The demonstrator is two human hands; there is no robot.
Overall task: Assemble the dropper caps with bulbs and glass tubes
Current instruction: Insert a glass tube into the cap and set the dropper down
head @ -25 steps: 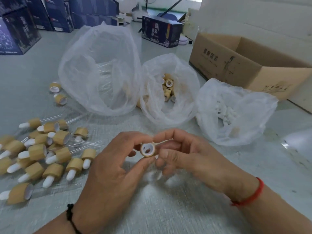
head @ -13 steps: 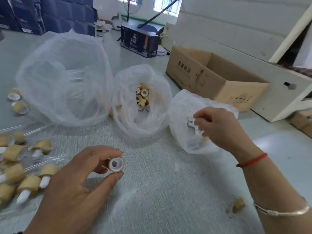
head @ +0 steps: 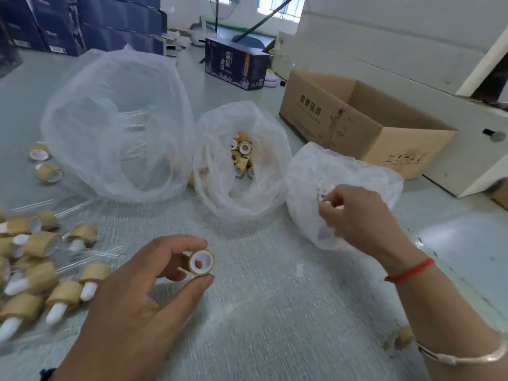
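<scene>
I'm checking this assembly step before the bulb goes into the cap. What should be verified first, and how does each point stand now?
1. Cap gripped in left hand: ok.
2. Cap's white-lined opening in clear view: ok.
3. Right hand reaching into bulb bag: ok.
4. Single bulb pinched, not several: cannot tell.
5. Bulb brought to the cap: not ok, hands still apart.
6. Glass tube bag nearby: ok.

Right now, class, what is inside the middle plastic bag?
The middle plastic bag shows loose tan caps with white liners. The bag's folds cover any caps deeper down.
</scene>
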